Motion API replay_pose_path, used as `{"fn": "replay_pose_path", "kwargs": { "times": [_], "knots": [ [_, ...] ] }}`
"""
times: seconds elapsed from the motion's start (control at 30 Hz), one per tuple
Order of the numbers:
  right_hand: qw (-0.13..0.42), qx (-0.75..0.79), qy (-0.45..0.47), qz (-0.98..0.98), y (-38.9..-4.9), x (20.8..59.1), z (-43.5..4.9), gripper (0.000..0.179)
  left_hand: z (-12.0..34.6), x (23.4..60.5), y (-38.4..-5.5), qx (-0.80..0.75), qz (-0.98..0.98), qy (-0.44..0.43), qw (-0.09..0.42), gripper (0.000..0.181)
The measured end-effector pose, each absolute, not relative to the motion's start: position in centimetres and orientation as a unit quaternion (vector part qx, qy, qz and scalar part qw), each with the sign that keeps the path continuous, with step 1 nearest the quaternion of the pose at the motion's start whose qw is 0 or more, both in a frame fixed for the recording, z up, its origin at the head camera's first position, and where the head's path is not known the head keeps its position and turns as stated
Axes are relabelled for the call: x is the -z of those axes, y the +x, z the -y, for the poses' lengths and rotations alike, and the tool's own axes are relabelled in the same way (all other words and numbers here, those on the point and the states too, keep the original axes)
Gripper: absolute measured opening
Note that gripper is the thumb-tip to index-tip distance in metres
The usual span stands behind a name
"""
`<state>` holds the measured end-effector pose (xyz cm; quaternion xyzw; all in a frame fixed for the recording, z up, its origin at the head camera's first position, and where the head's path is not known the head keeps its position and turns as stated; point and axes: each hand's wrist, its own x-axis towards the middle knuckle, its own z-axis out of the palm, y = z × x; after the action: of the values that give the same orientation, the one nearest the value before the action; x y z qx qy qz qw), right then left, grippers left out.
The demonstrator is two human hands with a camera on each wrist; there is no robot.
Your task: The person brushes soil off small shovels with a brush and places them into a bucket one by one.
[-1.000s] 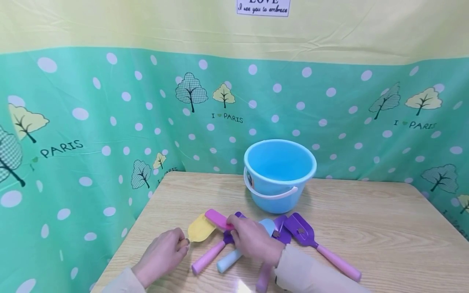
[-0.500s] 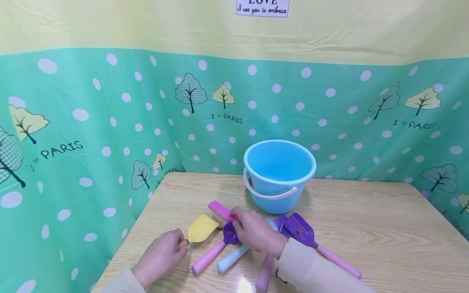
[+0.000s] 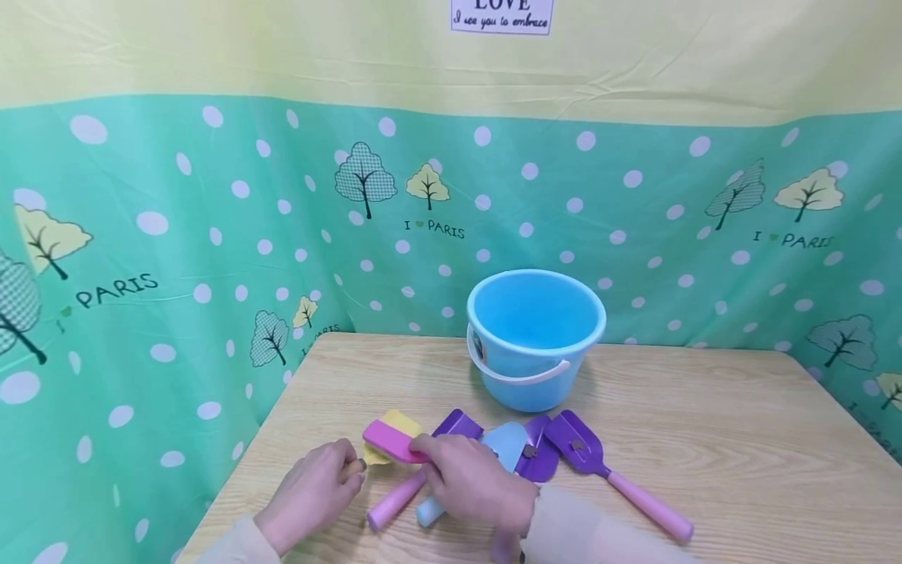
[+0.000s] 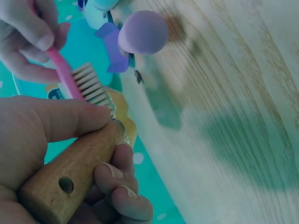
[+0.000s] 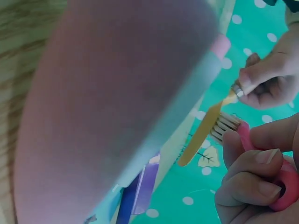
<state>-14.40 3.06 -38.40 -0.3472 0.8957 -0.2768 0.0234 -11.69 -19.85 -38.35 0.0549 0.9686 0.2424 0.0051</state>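
Observation:
My left hand [image 3: 310, 489] grips the wooden handle [image 4: 74, 175] of a yellow toy shovel [image 3: 403, 421], its blade tilted up off the table. In my right hand [image 3: 479, 482] is a pink brush [image 3: 391, 440], held by its handle. The brush covers part of the yellow blade in the head view. In the right wrist view its pale bristles [image 5: 223, 127] meet the face of the yellow blade [image 5: 201, 137]. Below and beside my right hand lie a light blue shovel [image 3: 509, 440] and several purple shovels with pink handles, one of them the rightmost purple shovel [image 3: 578, 442].
A light blue bucket [image 3: 521, 395] with a white handle stands behind the shovels. Small dark bits [image 3: 530, 451] lie on some purple blades. The wooden table [image 3: 740, 439] reaches back to a green dotted curtain [image 3: 669, 235].
The pink brush lifted away from the yellow blade to the far right, then came back left and down over it. My left hand and the yellow shovel have hardly moved.

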Motion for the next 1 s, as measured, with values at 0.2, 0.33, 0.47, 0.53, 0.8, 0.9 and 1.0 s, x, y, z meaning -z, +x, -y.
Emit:
{"fn": "replay_pose_path", "kwargs": {
  "times": [0.2, 0.33, 0.47, 0.53, 0.8, 0.9, 1.0],
  "knots": [
    [0.025, 0.261, -0.339, -0.903, -14.5, 38.9, -3.1, 0.031, 19.9, 38.4, -11.7, -0.248, -0.967, 0.058, 0.003, 0.013],
    [0.011, 0.253, -0.334, -0.908, -14.8, 39.1, -3.3, 0.030, 20.0, 38.5, -11.5, -0.250, -0.966, 0.057, 0.003, 0.012],
    [0.006, 0.250, -0.323, -0.913, -15.2, 39.1, -3.5, 0.029, 20.1, 38.5, -11.5, -0.255, -0.965, 0.060, 0.005, 0.013],
    [0.006, 0.251, -0.316, -0.915, -15.4, 39.2, -3.7, 0.029, 20.1, 38.5, -11.5, -0.255, -0.965, 0.058, 0.007, 0.013],
    [-0.001, 0.248, -0.288, -0.925, -16.4, 39.4, -4.3, 0.031, 20.1, 38.5, -11.4, -0.248, -0.967, 0.060, 0.001, 0.015],
    [0.004, 0.259, -0.273, -0.927, -16.7, 39.4, -4.5, 0.031, 20.1, 38.5, -11.4, -0.250, -0.966, 0.059, 0.004, 0.015],
    [0.002, 0.269, -0.264, -0.926, -17.1, 39.4, -4.7, 0.031, 20.1, 38.5, -11.4, -0.253, -0.966, 0.056, 0.008, 0.014]
  ]
}}
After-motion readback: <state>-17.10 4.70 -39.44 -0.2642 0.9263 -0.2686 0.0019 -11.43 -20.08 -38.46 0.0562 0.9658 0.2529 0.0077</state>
